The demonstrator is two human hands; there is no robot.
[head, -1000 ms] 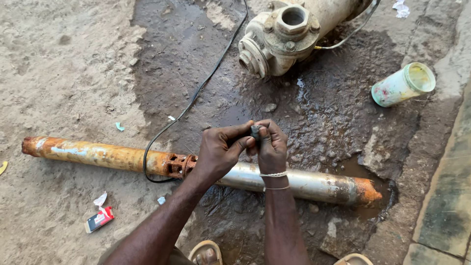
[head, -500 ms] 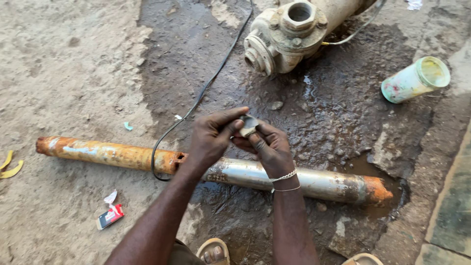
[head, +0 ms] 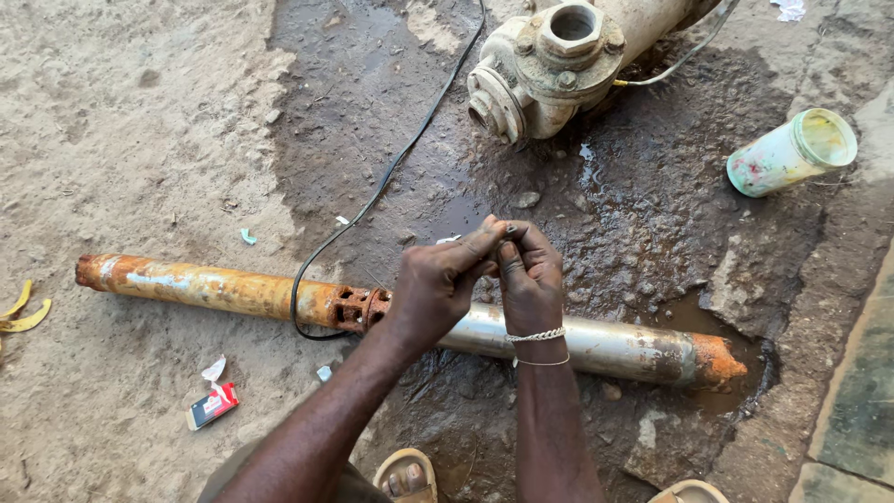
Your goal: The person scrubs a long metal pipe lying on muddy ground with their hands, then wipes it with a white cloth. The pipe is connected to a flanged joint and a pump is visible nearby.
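Rusty orange at both ends and bare grey metal in the middle, the long submersible pump (head: 605, 343) lies across the wet ground from centre left to lower right, with a corroded coupling section (head: 361, 307) about a third of the way along. Both hands are bunched together right above it, mid frame. The left hand (head: 438, 289) and right hand (head: 529, 284) have their fingertips pinched against each other around something tiny; half a second ago a small pale grey piece showed between them, but now the fingers cover it, so I honestly can't tell what it is or which hand really has it. Both hands are curled closed, thumbs and forefingers meeting. Since the earlier frame the hands have sat a bit lower and closer to the pipe, and the view has shifted slightly.

A black cable (head: 391, 177) runs from the top edge down to the coupling. The big cream pump housing (head: 559, 61) sits top centre, a paint-smeared plastic jar (head: 792, 152) on its side at upper right, banana peel (head: 23, 315) at far left, and a small red matchbox-like packet (head: 212, 406) at lower left.
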